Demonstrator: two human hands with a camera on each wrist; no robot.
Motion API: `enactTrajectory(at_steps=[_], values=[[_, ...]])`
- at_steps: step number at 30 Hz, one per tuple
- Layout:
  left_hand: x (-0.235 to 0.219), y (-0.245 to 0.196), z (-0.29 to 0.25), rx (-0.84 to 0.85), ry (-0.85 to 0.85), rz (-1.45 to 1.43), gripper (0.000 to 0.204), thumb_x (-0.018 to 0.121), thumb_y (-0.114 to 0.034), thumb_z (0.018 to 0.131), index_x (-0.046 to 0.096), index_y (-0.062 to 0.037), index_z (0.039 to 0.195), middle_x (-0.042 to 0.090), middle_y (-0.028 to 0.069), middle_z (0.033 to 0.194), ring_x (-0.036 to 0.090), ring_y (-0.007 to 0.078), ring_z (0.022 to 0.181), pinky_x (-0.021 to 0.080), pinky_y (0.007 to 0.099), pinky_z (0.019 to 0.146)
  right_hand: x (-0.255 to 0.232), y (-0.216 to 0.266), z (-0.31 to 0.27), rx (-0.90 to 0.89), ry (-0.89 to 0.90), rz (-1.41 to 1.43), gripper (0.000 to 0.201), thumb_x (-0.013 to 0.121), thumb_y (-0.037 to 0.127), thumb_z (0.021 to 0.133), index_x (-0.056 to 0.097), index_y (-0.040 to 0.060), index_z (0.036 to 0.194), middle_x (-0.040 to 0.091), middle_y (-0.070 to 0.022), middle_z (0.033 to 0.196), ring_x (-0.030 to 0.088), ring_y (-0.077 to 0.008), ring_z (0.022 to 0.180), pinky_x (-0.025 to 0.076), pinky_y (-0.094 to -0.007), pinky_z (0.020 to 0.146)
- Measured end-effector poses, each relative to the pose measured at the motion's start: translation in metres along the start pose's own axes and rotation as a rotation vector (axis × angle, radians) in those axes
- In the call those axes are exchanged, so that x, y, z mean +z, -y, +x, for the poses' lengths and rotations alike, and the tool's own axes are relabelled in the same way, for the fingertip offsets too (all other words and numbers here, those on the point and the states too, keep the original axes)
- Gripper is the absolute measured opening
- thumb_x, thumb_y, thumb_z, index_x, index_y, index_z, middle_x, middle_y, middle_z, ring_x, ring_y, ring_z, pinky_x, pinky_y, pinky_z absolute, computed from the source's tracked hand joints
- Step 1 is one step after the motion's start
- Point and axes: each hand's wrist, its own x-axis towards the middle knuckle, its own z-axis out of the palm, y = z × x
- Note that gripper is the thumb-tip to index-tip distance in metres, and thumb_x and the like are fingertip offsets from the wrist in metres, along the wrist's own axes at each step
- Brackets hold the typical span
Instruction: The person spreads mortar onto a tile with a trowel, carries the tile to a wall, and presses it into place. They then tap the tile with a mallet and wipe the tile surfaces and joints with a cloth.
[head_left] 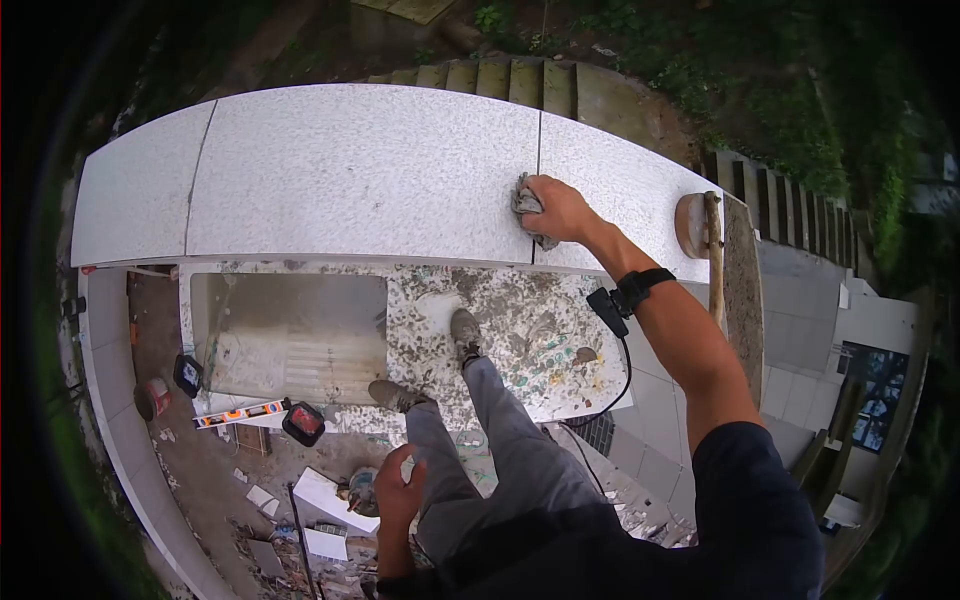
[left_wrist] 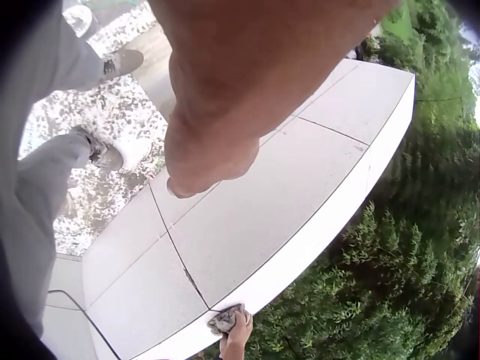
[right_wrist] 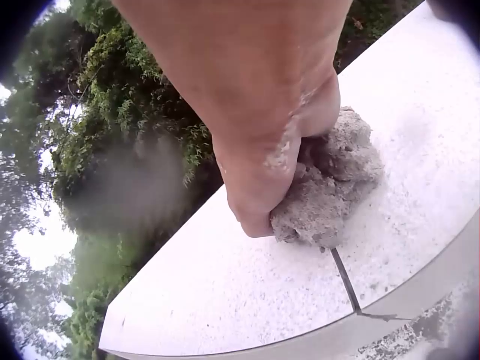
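My right hand [head_left: 558,207] grips a crumpled grey rag [head_left: 527,200] and holds it against the white stone slabs [head_left: 370,170], over the dark joint [head_left: 540,140] between two of them. Close up in the right wrist view, the rag [right_wrist: 330,187] looks lumpy and caked with grey residue, with the fingers bent around it and the joint running out from under it. Pale smears mark the back of the thumb side. My left hand [head_left: 398,490] hangs by the left thigh, fingers loosely curled and holding nothing. In the left wrist view that hand [left_wrist: 210,150] looms large above the slabs.
My shoes [head_left: 465,330] stand on a stained white board [head_left: 540,350] beside the slabs. A spirit level [head_left: 240,414], a black-rimmed red case [head_left: 303,424] and a bucket [head_left: 152,398] lie left. A wooden stick [head_left: 714,255] stands at right. Concrete steps [head_left: 490,78] lie beyond the slabs.
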Motion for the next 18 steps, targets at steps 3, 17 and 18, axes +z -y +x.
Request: enactTrajectory(at_steps=[3, 17, 18], values=[[-0.013, 0.008, -0.006, 0.014, 0.009, 0.011, 0.032, 0.074, -0.014, 0.087, 0.065, -0.0011, 0.115, 0.069, 0.0182, 0.112, 0.067, 0.0343, 0.106, 0.051, 0.0398, 0.093, 0.013, 0.017, -0.028, 0.027, 0.083, 0.002, 0.046, 0.070, 0.027, 0.073, 0.061, 0.0019, 0.111, 0.064, -0.0235, 0.105, 0.061, -0.0420, 0.102, 0.049, -0.0470, 0.092], [-0.099, 0.010, 0.058, -0.122, -0.011, -0.583, 0.045, 0.062, -0.023, 0.098, 0.050, -0.0045, 0.137, 0.059, 0.0142, 0.131, 0.056, 0.0223, 0.122, 0.045, 0.0380, 0.102, 0.118, 0.239, -0.099, 0.076, 0.640, 0.901, 0.047, 0.069, 0.028, 0.087, 0.056, 0.0050, 0.125, 0.062, -0.0120, 0.120, 0.057, -0.0234, 0.115, 0.046, -0.0386, 0.098], [-0.109, 0.005, 0.065, -0.152, 0.100, -0.819, 0.056, 0.056, -0.037, 0.102, 0.041, -0.0097, 0.148, 0.052, 0.0137, 0.141, 0.049, 0.0214, 0.130, 0.040, 0.0394, 0.108, 0.120, 0.260, -0.097, 0.164, 0.765, 1.191, 0.050, 0.069, 0.028, 0.087, 0.054, 0.0053, 0.129, 0.060, -0.0113, 0.124, 0.057, -0.0213, 0.117, 0.046, -0.0361, 0.100]])
